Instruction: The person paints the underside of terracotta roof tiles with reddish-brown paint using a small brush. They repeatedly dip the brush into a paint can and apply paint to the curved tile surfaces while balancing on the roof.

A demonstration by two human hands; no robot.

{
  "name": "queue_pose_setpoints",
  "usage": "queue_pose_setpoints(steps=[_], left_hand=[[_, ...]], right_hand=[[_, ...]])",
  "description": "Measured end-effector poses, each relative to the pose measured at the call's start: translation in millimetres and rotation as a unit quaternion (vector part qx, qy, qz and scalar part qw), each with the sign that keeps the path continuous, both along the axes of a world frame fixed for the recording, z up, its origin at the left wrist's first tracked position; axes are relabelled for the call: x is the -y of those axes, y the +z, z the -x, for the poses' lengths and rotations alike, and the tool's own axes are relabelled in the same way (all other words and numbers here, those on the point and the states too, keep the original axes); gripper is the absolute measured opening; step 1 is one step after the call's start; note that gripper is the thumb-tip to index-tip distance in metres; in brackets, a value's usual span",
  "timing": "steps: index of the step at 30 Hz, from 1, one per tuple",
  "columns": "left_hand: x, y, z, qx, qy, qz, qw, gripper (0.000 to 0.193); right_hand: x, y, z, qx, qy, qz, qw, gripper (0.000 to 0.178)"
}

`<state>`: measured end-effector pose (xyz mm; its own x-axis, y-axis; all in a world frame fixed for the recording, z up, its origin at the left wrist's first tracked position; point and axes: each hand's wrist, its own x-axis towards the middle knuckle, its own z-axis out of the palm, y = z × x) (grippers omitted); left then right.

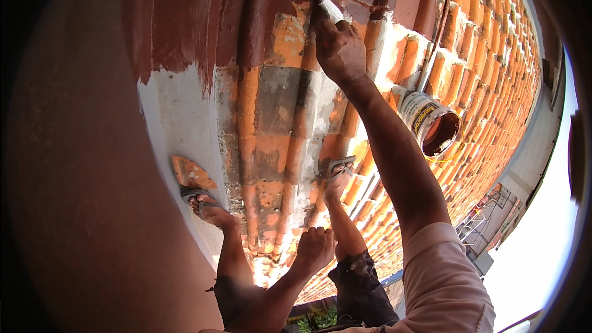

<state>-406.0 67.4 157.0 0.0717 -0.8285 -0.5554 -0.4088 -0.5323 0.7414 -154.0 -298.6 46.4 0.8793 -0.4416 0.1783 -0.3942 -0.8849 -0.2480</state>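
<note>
My right hand (340,52) reaches far ahead over the tiled roof, its fingers closed round what looks like a paintbrush. The pale part of the brush (332,10) shows beyond my fingers, against brown-painted tile; its bristles are hard to make out. Wet-looking red-brown paint (188,15) covers the tiles at the top, ending in a ragged lower edge. Below it lie bare orange and grey tiles (274,111). My left hand (316,248) is closed in a fist near my knees, and whatever it may hold is hidden.
A white paint bucket (412,106) with a red-brown inside leans at the right. A paint-stained pole (441,21) rises beside it. My sandalled feet (339,171) stand on the slope, one near a loose tile piece (192,172). A brown wall (92,197) runs along the left.
</note>
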Motion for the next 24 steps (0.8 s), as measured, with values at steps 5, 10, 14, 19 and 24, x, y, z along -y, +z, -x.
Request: queue_pose_setpoints(steps=[5, 10, 14, 19, 24], left_hand=[[-0.4, -1.0, 2.3, 0.014, 0.007, 0.019, 1.0, 0.031], [-1.2, -1.7, 7.0, 0.005, 0.02, 0.017, 1.0, 0.032], [-1.3, -2.2, 8.0, 0.018, 0.004, 0.025, 1.0, 0.032], [1.0, -1.6, 9.4, 0.014, -0.004, 0.022, 1.0, 0.032], [-1.6, -4.1, 16.6, 0.027, 0.004, 0.028, 0.999, 0.031]], right_hand=[[1.9, 19.3, 17.8, -0.063, 0.074, -0.084, 0.992, 0.012], [22.8, 37.0, 31.2, -0.093, 0.095, -0.102, 0.986, 0.013], [21.6, 22.3, 36.1, -0.1, 0.074, -0.068, 0.99, 0.013], [-37.1, 25.6, 98.1, -0.182, 0.136, -0.15, 0.962, 0.012], [-15.3, 32.0, 97.6, 0.002, 0.07, -0.131, 0.989, 0.011]])
